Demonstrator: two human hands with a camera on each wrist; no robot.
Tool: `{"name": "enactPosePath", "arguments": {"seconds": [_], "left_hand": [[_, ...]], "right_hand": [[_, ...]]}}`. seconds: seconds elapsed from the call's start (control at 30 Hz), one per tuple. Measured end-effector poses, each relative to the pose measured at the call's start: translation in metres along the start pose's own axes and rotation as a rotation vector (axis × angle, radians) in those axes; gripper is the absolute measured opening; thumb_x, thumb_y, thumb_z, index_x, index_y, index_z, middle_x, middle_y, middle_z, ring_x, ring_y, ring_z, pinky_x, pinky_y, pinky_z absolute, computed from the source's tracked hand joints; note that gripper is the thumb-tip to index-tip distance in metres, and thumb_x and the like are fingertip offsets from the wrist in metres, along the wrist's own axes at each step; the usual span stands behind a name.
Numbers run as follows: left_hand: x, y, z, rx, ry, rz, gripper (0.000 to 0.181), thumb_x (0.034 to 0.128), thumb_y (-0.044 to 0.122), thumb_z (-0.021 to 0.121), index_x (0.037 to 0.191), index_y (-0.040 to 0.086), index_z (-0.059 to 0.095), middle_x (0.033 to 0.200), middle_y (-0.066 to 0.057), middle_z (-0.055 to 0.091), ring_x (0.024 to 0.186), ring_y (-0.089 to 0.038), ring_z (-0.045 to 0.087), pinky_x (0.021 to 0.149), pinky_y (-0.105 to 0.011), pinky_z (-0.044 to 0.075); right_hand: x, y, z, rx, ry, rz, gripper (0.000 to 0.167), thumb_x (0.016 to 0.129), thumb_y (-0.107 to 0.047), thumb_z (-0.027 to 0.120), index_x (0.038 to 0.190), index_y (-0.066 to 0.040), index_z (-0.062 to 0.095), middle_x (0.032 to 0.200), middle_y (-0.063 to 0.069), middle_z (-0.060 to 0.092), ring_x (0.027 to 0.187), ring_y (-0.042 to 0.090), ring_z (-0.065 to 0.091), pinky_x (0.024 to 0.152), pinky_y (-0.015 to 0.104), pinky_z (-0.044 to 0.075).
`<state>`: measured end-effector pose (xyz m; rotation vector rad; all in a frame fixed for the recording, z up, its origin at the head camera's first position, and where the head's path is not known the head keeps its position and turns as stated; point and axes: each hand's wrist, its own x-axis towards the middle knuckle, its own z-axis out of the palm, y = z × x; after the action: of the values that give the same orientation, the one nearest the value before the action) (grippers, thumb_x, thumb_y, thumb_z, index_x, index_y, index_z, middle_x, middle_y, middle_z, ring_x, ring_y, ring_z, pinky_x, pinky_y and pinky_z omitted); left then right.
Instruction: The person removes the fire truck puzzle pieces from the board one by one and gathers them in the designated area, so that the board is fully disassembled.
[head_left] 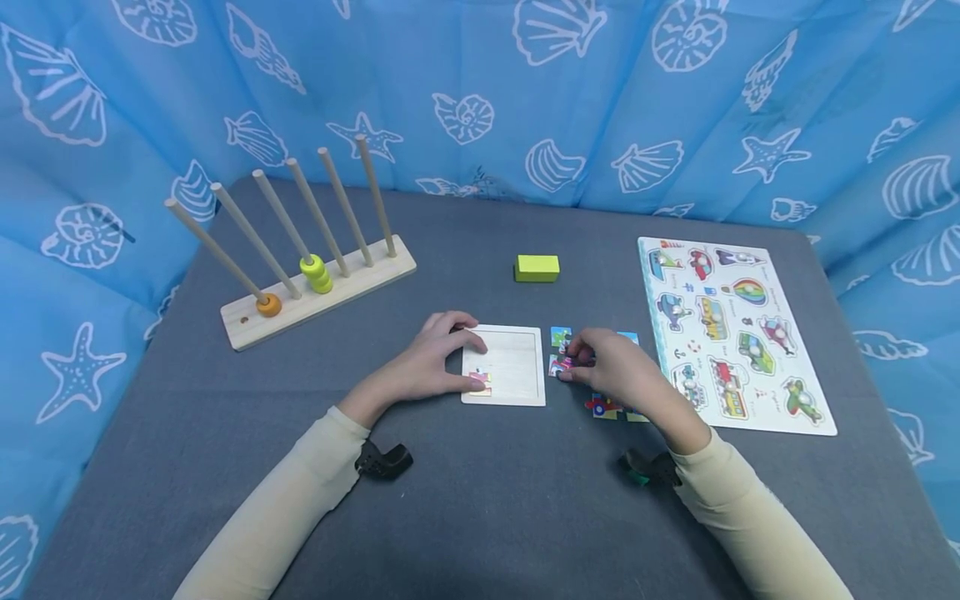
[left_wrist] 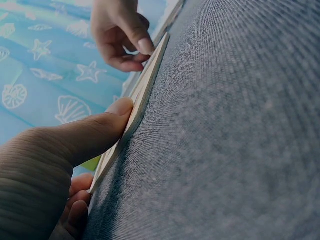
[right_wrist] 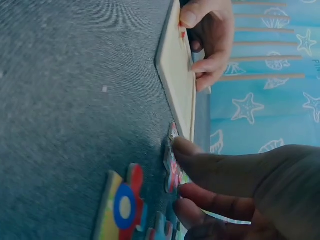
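A square wooden puzzle tray (head_left: 516,367) lies flat, with one pinkish jigsaw piece (head_left: 480,384) in its near left corner. My left hand (head_left: 429,363) holds the tray at its left side, thumb on that corner and fingers at the far edge. Just right of the tray, my right hand (head_left: 621,368) pinches a pink jigsaw piece (right_wrist: 172,167) between thumb and fingers, low over the cloth. A green and blue piece (head_left: 559,336) lies beside those fingers. Several more pieces, one with a red and blue picture (head_left: 602,407), lie partly hidden under the right hand.
A wooden peg stand (head_left: 352,279) with orange and yellow-green beads stands at the back left. The yellow-green block (head_left: 537,268) lies behind the tray. At the right is a white vehicle picture board (head_left: 787,392). A blue shell-patterned curtain (head_left: 480,108) borders the table.
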<state>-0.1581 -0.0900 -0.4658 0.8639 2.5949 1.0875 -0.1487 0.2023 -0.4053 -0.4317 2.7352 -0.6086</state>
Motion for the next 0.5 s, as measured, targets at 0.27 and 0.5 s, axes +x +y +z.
{"name": "enactPosePath", "arguments": {"seconds": [0.27,0.5], "left_hand": [[0.0001,0.0006,0.0005,0.000,0.004,0.008,0.043,0.0783,0.045,0.076,0.113,0.025,0.062,0.140,-0.002,0.040,0.132,-0.024,0.028,0.106,-0.046,0.030],[-0.0001,0.0001,-0.0002,-0.002,-0.003,0.003,0.043,0.0782,0.046,0.076,0.113,0.025,0.063,0.141,-0.002,0.039,0.132,-0.024,0.028,0.106,-0.047,0.030]], "right_hand": [[-0.0006,0.0022,0.0014,-0.056,-0.005,-0.058,0.021,0.082,-0.020,0.076,0.095,-0.007,0.063,0.076,0.000,0.056,0.067,0.015,0.048,0.060,0.030,0.038],[-0.0021,0.0035,-0.0006,-0.063,-0.020,-0.063,0.022,0.085,-0.022,0.074,0.098,-0.007,0.064,0.075,-0.001,0.056,0.065,0.013,0.048,0.059,0.030,0.038]]}}
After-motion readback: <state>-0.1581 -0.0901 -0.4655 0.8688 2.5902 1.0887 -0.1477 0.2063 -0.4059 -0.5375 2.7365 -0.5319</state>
